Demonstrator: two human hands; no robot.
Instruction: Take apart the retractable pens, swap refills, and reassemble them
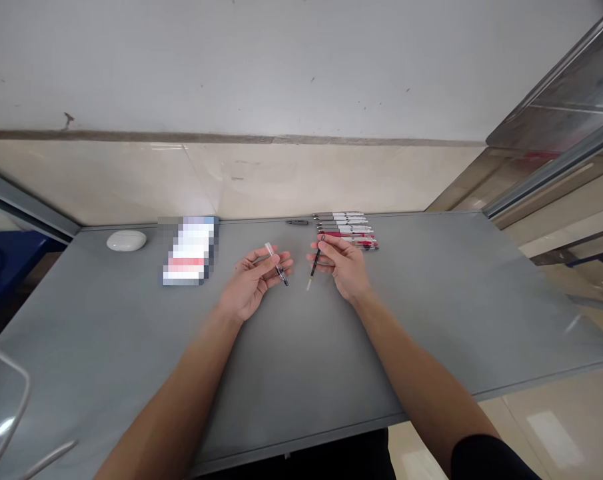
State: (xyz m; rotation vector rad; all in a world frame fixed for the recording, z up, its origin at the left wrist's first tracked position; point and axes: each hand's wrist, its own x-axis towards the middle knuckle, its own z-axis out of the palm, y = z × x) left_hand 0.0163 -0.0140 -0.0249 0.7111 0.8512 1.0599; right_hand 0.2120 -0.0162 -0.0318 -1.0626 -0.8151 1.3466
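Observation:
Over the middle of a grey table [291,347], my left hand [254,280] lies palm up with its fingers curled round a clear pen barrel [276,265] that has a dark tip pointing right and down. My right hand [342,263] pinches a thin pen refill [314,265], dark at the top and pale at its lower end, hanging down toward the tabletop. The two hands are a short gap apart. Just behind my right hand lies a row of several white and red pens [348,231].
A white oval case [126,240] sits at the table's far left. Beside it lies a blurred-out flat box [188,250]. A small dark part [297,222] lies at the far edge. A white cable [11,413] curves at the near left. A wall runs behind the table.

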